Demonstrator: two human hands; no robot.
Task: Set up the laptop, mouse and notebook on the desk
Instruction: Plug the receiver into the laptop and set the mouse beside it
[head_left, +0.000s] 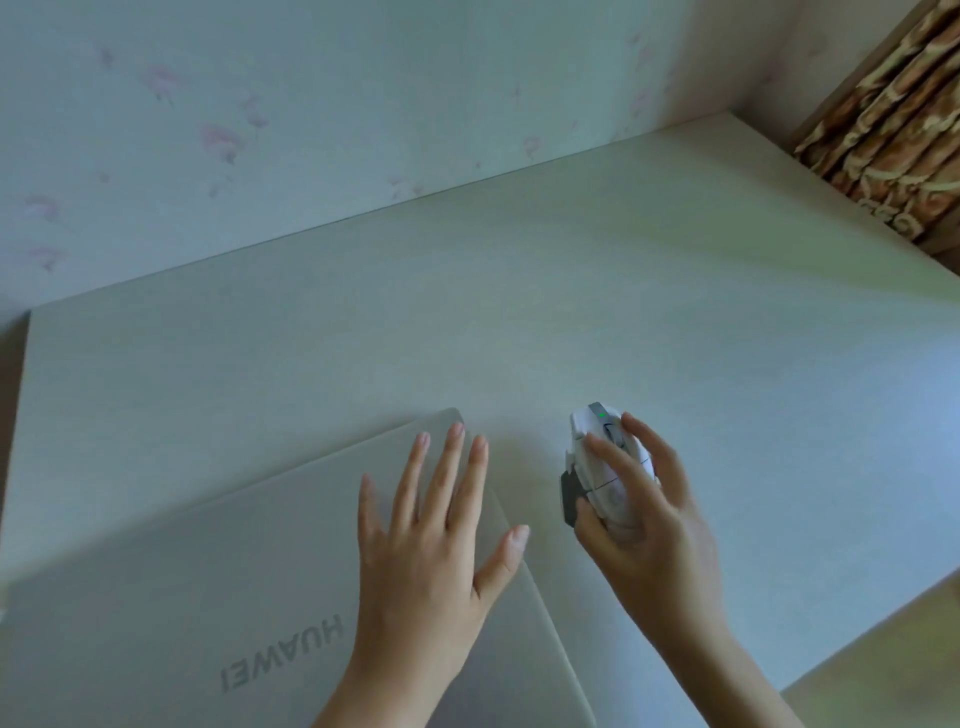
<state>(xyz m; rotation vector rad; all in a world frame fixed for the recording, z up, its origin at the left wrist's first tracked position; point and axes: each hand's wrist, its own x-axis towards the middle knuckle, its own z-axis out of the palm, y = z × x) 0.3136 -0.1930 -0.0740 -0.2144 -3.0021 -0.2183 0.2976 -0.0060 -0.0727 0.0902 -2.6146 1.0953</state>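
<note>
Mouse (605, 467) sits in my right hand (649, 519), fingers curled round it, low over the table (675, 312), its long axis pointing away from me. Just left, my left hand (431, 530) lies flat, fingers spread, on the closed laptop (234, 561). I see no notebook.

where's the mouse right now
In the head view the white mouse sits on the desk, lower right of centre, gripped by the right hand. It lies just right of the closed laptop, where the left hand rests flat.
</note>
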